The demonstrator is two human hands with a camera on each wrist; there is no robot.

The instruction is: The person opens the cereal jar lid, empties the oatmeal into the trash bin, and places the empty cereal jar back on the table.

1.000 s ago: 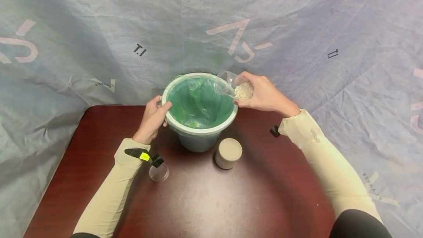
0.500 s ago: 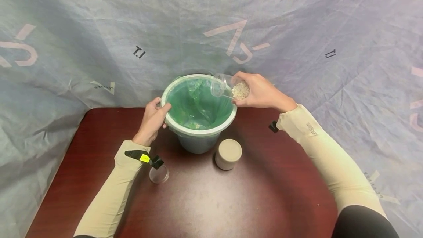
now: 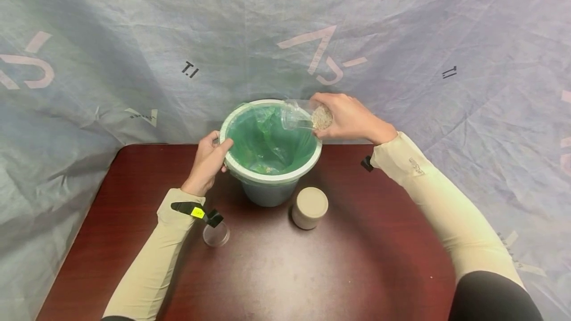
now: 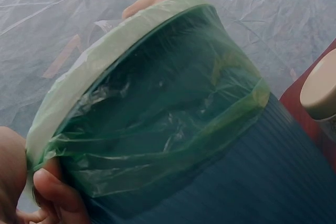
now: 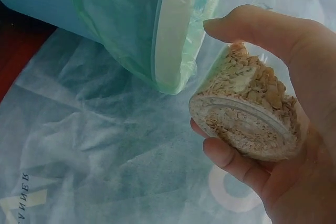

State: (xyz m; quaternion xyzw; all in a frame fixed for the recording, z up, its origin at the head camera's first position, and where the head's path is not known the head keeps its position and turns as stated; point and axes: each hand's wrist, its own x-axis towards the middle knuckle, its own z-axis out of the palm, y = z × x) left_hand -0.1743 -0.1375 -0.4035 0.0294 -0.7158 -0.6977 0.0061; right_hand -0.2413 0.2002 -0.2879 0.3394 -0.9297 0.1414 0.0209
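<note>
A blue bin [image 3: 267, 194] with a pale rim stands tilted on the table, lined with a thin green bag [image 4: 173, 135]. My left hand [image 3: 207, 160] grips the rim at its left side, thumb over the edge and fingers beneath. In my right hand [image 3: 350, 118] is a clear jar [image 3: 291, 114], lying nearly on its side with its mouth over the bin's right part. Pale oat-like flakes [image 5: 262, 87] sit heaped toward the jar's base. The right wrist view shows thumb and fingers on opposite sides of the jar. Small bits lie at the bottom of the bag.
A squat container with a beige lid [image 3: 312, 203] stands in front of the bin. Near the left wrist lies a clear round lid [image 3: 216, 235] on the dark red table [image 3: 370, 241]. Grey sheeting [image 3: 214, 24] hangs close behind the bin.
My right hand has shifted a little left and up, bringing the jar's mouth further over the bin. The left hand keeps its grip on the rim.
</note>
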